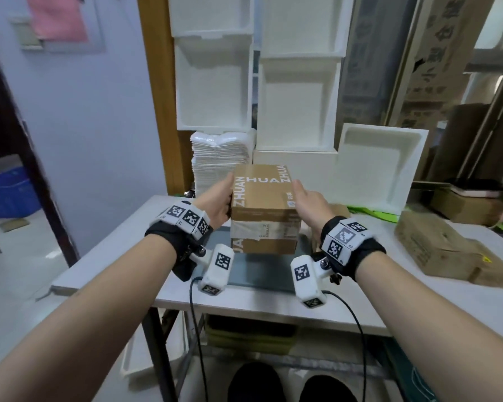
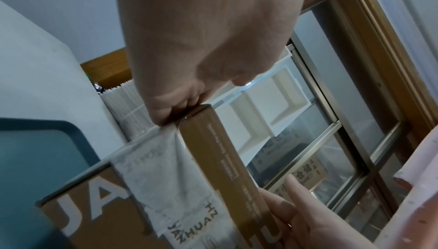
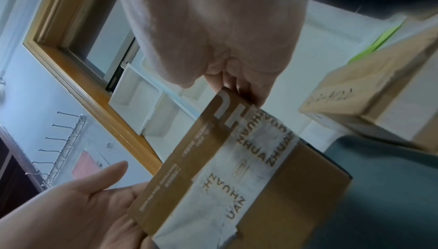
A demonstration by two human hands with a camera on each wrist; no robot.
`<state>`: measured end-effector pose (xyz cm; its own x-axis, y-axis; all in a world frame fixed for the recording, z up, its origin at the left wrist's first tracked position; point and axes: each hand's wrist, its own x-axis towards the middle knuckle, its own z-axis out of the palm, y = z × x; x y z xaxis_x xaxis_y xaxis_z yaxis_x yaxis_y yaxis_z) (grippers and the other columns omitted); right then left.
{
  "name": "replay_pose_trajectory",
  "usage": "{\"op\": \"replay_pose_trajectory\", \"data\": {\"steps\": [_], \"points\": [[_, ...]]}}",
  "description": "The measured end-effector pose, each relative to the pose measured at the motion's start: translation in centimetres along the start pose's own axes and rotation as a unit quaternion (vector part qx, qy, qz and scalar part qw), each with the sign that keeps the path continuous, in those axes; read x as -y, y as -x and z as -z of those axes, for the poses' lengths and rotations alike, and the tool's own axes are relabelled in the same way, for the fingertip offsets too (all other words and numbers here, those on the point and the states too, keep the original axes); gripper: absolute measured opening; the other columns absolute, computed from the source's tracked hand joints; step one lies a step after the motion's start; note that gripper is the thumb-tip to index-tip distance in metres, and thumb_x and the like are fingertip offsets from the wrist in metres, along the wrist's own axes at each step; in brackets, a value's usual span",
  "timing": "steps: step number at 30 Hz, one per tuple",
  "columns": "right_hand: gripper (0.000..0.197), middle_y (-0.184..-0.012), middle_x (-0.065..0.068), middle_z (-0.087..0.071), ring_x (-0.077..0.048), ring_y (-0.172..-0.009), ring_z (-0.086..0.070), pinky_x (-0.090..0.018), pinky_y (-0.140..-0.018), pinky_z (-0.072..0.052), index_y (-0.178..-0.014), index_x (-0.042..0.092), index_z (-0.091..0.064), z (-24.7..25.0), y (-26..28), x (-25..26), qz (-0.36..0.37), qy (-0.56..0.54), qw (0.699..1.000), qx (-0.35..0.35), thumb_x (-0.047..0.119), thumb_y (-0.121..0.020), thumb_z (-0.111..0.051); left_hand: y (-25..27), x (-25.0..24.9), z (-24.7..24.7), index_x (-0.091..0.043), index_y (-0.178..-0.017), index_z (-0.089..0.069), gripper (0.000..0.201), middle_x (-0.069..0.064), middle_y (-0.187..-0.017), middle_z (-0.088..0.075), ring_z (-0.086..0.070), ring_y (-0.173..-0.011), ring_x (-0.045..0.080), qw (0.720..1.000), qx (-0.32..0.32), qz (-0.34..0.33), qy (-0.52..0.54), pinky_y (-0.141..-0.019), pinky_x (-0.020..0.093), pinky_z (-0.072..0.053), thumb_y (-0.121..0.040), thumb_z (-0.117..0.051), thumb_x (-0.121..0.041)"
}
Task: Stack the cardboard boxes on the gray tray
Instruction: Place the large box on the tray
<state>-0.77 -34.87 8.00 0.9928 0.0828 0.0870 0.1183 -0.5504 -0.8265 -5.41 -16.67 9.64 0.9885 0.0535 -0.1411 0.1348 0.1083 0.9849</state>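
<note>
Head: foam trays [image 1: 296, 105] behind boxes [image 1: 263, 204], battered carton [image 1: 436, 245] right.

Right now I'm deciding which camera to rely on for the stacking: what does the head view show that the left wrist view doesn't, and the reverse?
Head only: the worn cardboard box on the table's right side. Left wrist only: fingers of the left grip curled at a corner of the top cardboard box. Both: left grip and right grip holding that box atop the taped lower cardboard box on the gray tray.
</note>
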Motion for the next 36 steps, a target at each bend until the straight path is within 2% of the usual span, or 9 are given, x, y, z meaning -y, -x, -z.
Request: {"op": "replay_pose_trajectory", "data": {"steps": [10,14,18,22,24,27,29,32,36], "points": [[0.061,-0.136,-0.018,-0.057,-0.035,-0.126,-0.05,-0.038,-0.105,-0.037,-0.125,0.009,-0.062,-3.2,0.5,-2.9,-0.001,0.006,1.0,-0.001,0.048,-0.104,-0.021,-1.5,3.4,1.4,-0.008,-0.127,-0.058,0.063,0.008,-0.11,-0.069,-0.064,-0.092,0.017,0.999,-0.011,0.035,-0.025,-0.068,0.025,-0.049,-0.101,-0.024,-0.054],[0.054,-0.074,-0.001,-0.054,-0.029,-0.088,-0.051,-0.033,-0.078,-0.036,-0.066,0.018,-0.051,-4.4,0.1,-4.7,0.007,0.025,0.999,-0.023,0.046,-0.104,-0.024,-2.4,4.9,2.1,-0.006,-0.135,-0.054,0.069,0.013,-0.132,-0.061,-0.059,-0.111,0.023,0.997,-0.01,0.065,-0.028,-0.075,0.025,-0.047,-0.101,-0.02,-0.056],[0.053,-0.058,0.004,-0.037,-0.025,-0.071,-0.041,-0.032,-0.064,-0.028,-0.056,0.021,-0.034,-4.7,0.1,-5.0,0.013,0.0,0.999,-0.038,0.041,-0.104,-0.029,-3.2,5.7,3.3,-0.004,-0.139,-0.049,0.073,0.014,-0.14,-0.055,-0.05,-0.13,0.026,0.997,0.003,0.082,-0.01,-0.1,0.03,-0.042,-0.101,-0.016,-0.057],[0.053,-0.071,-0.001,-0.053,-0.028,-0.085,-0.053,-0.034,-0.079,-0.038,-0.067,0.017,-0.052,-4.7,-0.8,-5.0,0.011,0.011,1.0,-0.008,0.046,-0.103,-0.026,-4.1,5.8,4.1,-0.002,-0.15,-0.028,0.077,0.012,-0.152,-0.041,-0.039,-0.14,0.024,0.996,-0.016,0.084,0.006,-0.119,0.037,-0.024,-0.1,-0.018,-0.059],[0.056,-0.102,-0.01,-0.065,-0.033,-0.108,-0.058,-0.038,-0.095,-0.042,-0.099,0.012,-0.066,-4.7,-1.4,-5.0,0.005,-0.004,1.0,0.012,0.05,-0.102,-0.025,-4.6,5.8,4.4,-0.004,-0.155,-0.012,0.079,0.01,-0.161,-0.023,-0.024,-0.148,0.023,0.996,-0.042,0.077,0.016,-0.122,0.038,-0.017,-0.099,-0.019,-0.06],[0.065,-0.137,-0.013,-0.057,-0.031,-0.128,-0.05,-0.041,-0.107,-0.037,-0.133,0.006,-0.055,-4.8,-2.3,-4.7,-0.019,-0.047,0.998,0.038,0.054,-0.101,-0.025,-5.3,5.9,4.5,-0.006,-0.155,-0.007,0.081,0.009,-0.163,-0.012,-0.016,-0.15,0.022,0.995,-0.058,0.076,0.031,-0.123,0.038,-0.013,-0.098,-0.019,-0.061],[0.069,-0.143,-0.011,-0.052,-0.029,-0.132,-0.047,-0.043,-0.112,-0.034,-0.139,0.007,-0.05,-4.9,-2.8,-4.6,-0.029,-0.067,0.996,0.056,0.058,-0.099,-0.025,-5.7,6.1,4.3,-0.005,-0.155,-0.011,0.081,0.009,-0.162,-0.021,-0.026,-0.147,0.022,0.995,-0.051,0.08,0.039,-0.121,0.037,-0.021,-0.098,-0.018,-0.062],[0.073,-0.148,-0.008,-0.047,-0.027,-0.136,-0.043,-0.043,-0.114,-0.031,-0.145,0.008,-0.043,-5.3,-3.1,-4.9,-0.037,-0.086,0.993,0.067,0.061,-0.097,-0.027,-6.0,6.3,3.5,-0.006,-0.141,-0.045,0.075,0.011,-0.137,-0.057,-0.058,-0.118,0.022,0.995,-0.035,0.078,0.044,-0.098,0.033,-0.044,-0.099,-0.017,-0.061],[0.075,-0.149,-0.007,-0.046,-0.027,-0.136,-0.042,-0.047,-0.114,-0.031,-0.147,0.012,-0.04,-5.8,-3.3,-5.5,-0.033,-0.073,0.995,0.065,0.065,-0.094,-0.026,-6.5,6.8,2.8,-0.019,-0.13,-0.061,0.073,0.008,-0.121,-0.07,-0.067,-0.107,0.021,0.995,-0.011,0.082,0.054,-0.079,0.032,-0.052,-0.097,-0.016,-0.065]]}}
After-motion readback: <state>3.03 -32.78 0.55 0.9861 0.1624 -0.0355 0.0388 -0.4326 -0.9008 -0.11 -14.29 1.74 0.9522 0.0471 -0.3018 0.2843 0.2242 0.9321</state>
